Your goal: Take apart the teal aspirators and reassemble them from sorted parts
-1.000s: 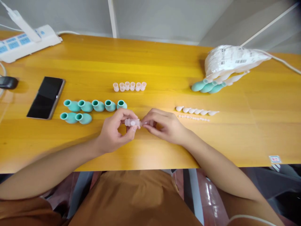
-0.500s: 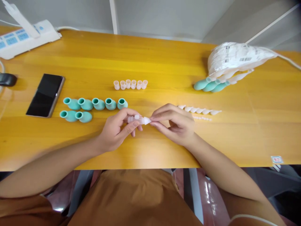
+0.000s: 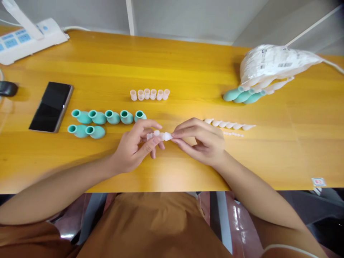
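Over the middle of the yellow wooden table (image 3: 188, 68), my left hand (image 3: 134, 147) pinches a small translucent white tube (image 3: 154, 135) between thumb and fingers. My right hand (image 3: 201, 141) pinches a white cone-shaped tip (image 3: 168, 136) that meets the tube's right end. Two rows of teal rubber bulbs (image 3: 107, 117) lie just left of my left hand. A row of several small white cups (image 3: 149, 94) stands behind the hands. A line of white cone tips (image 3: 231, 125) and a line of tiny white beads (image 3: 233, 134) lie right of my right hand.
A black phone (image 3: 51, 106) lies at the left. A white power strip (image 3: 29, 36) sits at the far left back, a dark mouse (image 3: 8, 87) at the left edge. A white plastic bag (image 3: 271, 64) with teal bulbs (image 3: 242, 96) spilling out lies back right.
My right hand has taken a white cone tip and brought it to the end of the tube held in my left hand. The view has shifted slightly.
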Action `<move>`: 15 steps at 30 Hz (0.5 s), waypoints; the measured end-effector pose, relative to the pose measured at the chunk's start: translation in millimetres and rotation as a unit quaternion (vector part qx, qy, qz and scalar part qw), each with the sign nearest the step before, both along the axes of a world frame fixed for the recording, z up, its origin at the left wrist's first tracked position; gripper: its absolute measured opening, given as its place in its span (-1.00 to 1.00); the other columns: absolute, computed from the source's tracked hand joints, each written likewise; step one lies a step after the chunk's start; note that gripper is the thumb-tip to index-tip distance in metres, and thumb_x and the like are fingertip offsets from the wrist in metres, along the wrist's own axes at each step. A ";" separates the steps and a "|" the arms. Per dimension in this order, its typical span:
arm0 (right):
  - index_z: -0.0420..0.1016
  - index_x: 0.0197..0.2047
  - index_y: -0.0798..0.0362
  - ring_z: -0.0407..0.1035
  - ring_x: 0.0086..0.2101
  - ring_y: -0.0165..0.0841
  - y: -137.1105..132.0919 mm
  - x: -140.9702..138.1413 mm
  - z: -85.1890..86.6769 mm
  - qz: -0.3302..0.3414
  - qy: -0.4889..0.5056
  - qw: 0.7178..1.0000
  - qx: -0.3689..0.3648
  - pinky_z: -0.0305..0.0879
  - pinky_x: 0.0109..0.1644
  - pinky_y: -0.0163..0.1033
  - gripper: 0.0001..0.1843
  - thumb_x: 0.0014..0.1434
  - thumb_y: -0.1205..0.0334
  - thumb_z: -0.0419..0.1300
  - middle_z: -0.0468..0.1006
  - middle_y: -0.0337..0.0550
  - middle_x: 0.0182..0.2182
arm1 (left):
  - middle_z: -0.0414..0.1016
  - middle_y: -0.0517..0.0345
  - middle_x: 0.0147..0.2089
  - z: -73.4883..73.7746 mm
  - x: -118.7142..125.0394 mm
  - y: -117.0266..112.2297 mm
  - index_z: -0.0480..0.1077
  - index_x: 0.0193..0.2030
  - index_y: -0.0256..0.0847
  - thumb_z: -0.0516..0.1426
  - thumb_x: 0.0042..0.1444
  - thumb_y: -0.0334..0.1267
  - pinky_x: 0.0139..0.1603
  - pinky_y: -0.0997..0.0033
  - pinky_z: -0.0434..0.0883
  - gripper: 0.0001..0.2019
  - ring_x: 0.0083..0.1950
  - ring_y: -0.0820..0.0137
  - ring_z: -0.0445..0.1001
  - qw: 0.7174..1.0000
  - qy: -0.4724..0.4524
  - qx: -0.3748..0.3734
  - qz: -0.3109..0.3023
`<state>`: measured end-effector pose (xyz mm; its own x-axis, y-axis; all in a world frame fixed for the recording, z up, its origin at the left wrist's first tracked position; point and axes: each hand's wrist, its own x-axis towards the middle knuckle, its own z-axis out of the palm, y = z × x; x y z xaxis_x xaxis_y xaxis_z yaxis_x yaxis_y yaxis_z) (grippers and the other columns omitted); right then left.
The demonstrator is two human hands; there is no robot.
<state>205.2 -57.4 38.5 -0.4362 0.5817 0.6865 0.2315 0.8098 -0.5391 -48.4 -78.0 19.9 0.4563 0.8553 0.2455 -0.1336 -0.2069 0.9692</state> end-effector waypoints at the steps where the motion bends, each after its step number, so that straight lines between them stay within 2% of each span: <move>1: 0.69 0.06 0.07 0.69 -0.20 -0.28 0.0 0.0 -0.1 0.001 0.001 1.000 -0.003 0.69 -0.12 -0.19 -0.75 0.35 0.45 0.47 0.76 -0.03 -0.17 | 0.71 0.18 -0.16 0.3 0.0 -0.1 0.31 0.28 -0.09 0.16 0.61 -0.20 -0.36 0.50 0.62 -0.78 -0.43 0.51 0.64 1.000 -0.001 -0.003 0.000; 11: 0.67 0.18 -0.06 0.71 -0.20 -0.25 -0.9 1.7 -0.5 0.004 -0.023 1.000 0.021 0.72 -0.14 -0.16 -0.63 0.38 0.44 0.43 0.77 -0.07 -0.12 | 0.72 0.18 -0.17 3.1 -0.8 0.2 0.28 0.17 -0.09 0.17 0.61 -0.13 -0.41 0.51 0.57 -0.82 -0.45 0.49 0.65 1.000 0.009 -0.024 -0.008; 15: 0.63 0.23 -0.02 0.71 -0.18 -0.24 -0.4 6.5 0.3 0.014 -0.049 0.997 0.052 0.72 -0.12 -0.16 -0.63 0.42 0.42 0.41 0.76 -0.03 -0.08 | 0.72 0.16 -0.16 1.9 -0.6 0.4 0.27 0.18 -0.09 0.17 0.61 -0.08 -0.38 0.48 0.58 -0.78 -0.43 0.48 0.66 0.998 0.009 -0.051 -0.019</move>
<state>211.7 -57.8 38.7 -0.5191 0.4963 0.6958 0.2546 0.8670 -0.4285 -49.0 -77.6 21.8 0.4917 0.8578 0.1494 -0.1213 -0.1024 0.9873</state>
